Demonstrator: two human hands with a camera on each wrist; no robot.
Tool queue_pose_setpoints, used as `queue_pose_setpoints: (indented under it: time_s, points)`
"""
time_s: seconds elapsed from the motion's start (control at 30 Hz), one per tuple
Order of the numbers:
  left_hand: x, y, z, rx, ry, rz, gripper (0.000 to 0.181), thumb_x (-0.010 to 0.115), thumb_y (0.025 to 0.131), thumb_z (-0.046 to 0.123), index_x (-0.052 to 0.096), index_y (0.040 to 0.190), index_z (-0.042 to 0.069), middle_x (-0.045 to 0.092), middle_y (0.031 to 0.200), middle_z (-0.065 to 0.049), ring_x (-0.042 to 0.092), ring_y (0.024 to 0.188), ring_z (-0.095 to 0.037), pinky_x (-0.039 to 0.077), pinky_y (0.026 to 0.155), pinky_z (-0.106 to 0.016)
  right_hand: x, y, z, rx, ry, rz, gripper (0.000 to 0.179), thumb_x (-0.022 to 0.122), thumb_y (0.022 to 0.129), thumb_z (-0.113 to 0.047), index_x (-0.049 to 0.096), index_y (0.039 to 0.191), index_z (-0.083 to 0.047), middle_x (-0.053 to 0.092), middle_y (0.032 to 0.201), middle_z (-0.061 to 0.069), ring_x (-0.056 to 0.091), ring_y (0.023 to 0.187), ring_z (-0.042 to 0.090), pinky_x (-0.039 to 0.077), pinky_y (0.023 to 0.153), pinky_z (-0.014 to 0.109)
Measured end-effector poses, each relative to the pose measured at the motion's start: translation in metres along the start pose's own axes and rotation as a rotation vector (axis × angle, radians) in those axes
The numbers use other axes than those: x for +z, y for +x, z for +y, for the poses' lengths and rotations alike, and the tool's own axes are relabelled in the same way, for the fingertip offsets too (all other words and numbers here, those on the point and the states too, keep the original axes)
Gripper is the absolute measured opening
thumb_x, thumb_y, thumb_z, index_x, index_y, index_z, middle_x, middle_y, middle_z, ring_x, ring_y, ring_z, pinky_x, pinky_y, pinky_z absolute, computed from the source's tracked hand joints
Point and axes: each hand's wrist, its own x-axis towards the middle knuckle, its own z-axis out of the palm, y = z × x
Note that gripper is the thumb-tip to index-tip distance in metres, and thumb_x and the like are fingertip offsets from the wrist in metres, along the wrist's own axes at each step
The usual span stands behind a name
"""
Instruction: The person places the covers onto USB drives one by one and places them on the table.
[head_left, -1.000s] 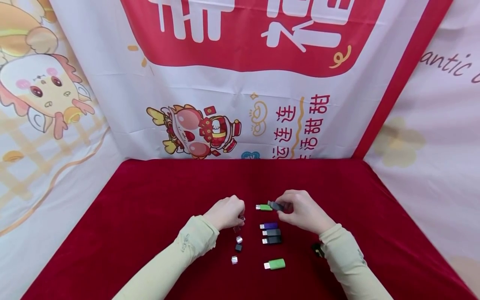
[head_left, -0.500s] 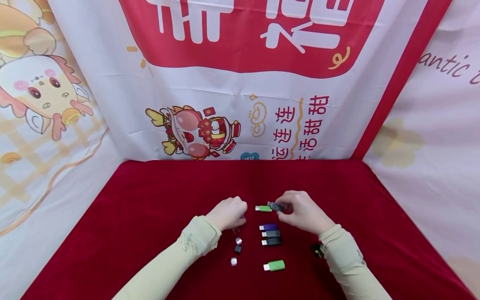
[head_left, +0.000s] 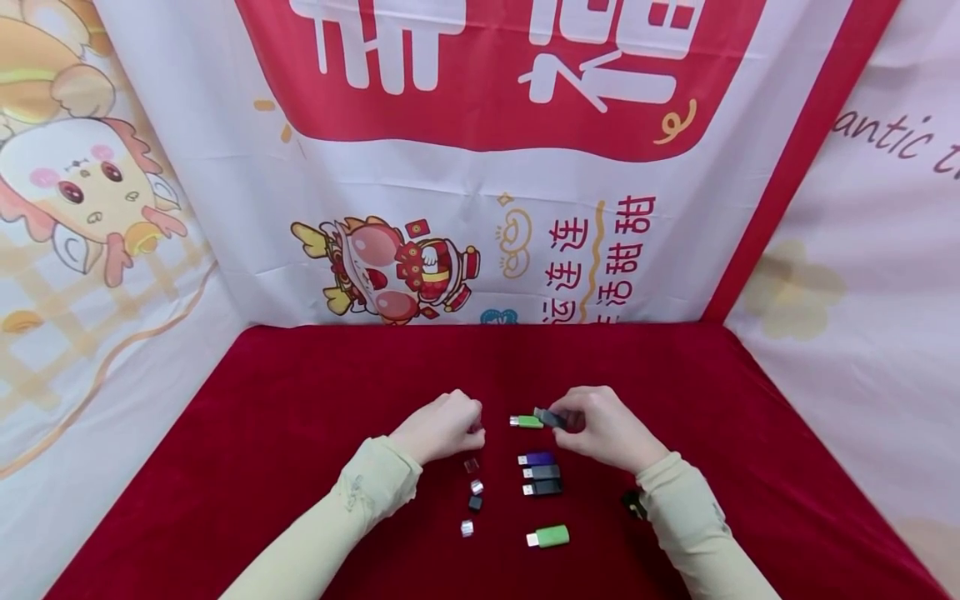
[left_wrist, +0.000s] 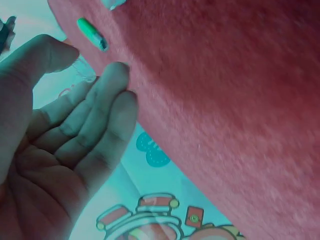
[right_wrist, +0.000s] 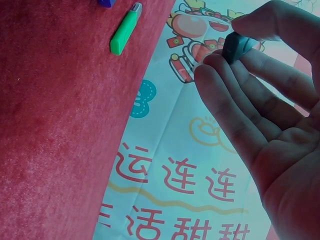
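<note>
My right hand (head_left: 606, 427) pinches a dark grey USB flash drive (head_left: 550, 417) between thumb and fingers; the drive (right_wrist: 234, 47) also shows in the right wrist view. Its connector end points left, just above a green flash drive (head_left: 527, 422) on the cloth. To the left, my left hand (head_left: 442, 425) has its thumb and fingertips drawn together. A small clear cap (left_wrist: 84, 69) shows between them in the left wrist view, partly hidden. Below this hand lie a clear cap (head_left: 471, 465), another clear cap (head_left: 477, 487), a black cap (head_left: 476, 503) and a further clear cap (head_left: 468, 528).
Nearer on the red cloth (head_left: 337, 367) lie a purple flash drive (head_left: 537, 459), a grey one (head_left: 543, 472) and a black one (head_left: 543, 487) in a stack of rows. A second green drive (head_left: 551, 536) lies closest. Beside the right sleeve sits a dark object (head_left: 633, 503).
My left hand shifts slightly right, then back left, uncovering the clear cap below it. The right hand keeps its hold on the grey flash drive, nearly still. The head view tilts slightly.
</note>
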Motion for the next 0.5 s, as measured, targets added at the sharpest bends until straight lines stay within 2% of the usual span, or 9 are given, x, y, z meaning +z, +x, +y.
queue_pose_setpoints:
  time_s: [0.13,0.23,0.5]
  points:
    - [-0.008,-0.010,-0.001,0.021,-0.005,0.060,0.017,0.069,0.089,0.015,0.061,0.074,0.011,0.050,0.065,0.004,0.048,0.056,-0.005,0.044,0.053,-0.019,0.000,0.000,-0.002,-0.004,-0.001,0.006,0.022,0.083,0.077,-0.010,0.075,0.098,-0.010,0.064,0.087,-0.007,0.062,0.072,0.017,0.055,0.066,0.027]
    - [-0.013,-0.018,-0.001,0.021,-0.010,0.090,0.014,0.071,0.089,0.018,0.063,0.082,0.010,0.055,0.073,0.002,0.050,0.060,-0.005,0.047,0.057,-0.019,0.001,0.001,-0.003,-0.004,0.001,0.007,0.023,0.083,0.077,-0.010,0.075,0.099,-0.010,0.064,0.088,-0.007,0.061,0.072,0.016,0.054,0.066,0.026]
    - [-0.027,-0.035,0.003,0.049,-0.034,0.135,0.013,0.070,0.088,0.019,0.062,0.083,0.010,0.058,0.076,0.000,0.049,0.061,-0.006,0.046,0.057,-0.019,0.002,0.002,-0.004,0.008,0.002,-0.007,0.026,0.085,0.076,-0.011,0.074,0.099,-0.011,0.063,0.089,-0.008,0.061,0.072,0.015,0.054,0.066,0.025]
